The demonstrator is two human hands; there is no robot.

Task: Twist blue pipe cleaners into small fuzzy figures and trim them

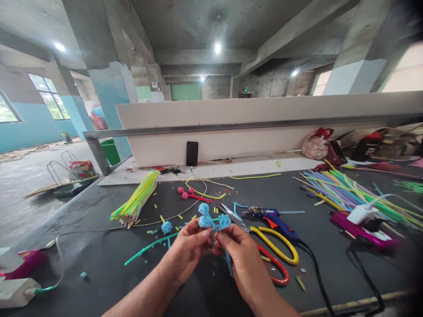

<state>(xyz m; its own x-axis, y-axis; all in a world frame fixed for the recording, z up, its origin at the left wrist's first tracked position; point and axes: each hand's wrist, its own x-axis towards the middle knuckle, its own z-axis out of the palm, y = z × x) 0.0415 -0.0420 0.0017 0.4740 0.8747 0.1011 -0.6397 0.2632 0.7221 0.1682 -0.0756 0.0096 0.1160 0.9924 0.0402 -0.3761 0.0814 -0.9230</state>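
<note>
Both hands meet over the near middle of the dark table, pinching a blue pipe-cleaner flower (205, 215) with several fuzzy heads. My left hand (190, 246) grips it from the left, fingers closed near the stems. From the right, my right hand (243, 253) pinches it below one head, and a blue stem hangs down beside the palm. The stems' joint is partly hidden by the fingers. A loose blue fuzzy ball (166, 226) with a yellow-green stub lies left of the hands. A teal pipe cleaner (145, 254) runs along the table by my left hand.
Scissors (274, 246) with yellow and red handles lie right of the hands, by a blue glue gun (280, 224). Pipe-cleaner bundles lie left (137, 198) and right (343, 189). Pink balls (185, 193), a phone (192, 153) and a purple power strip (363, 231) are farther out.
</note>
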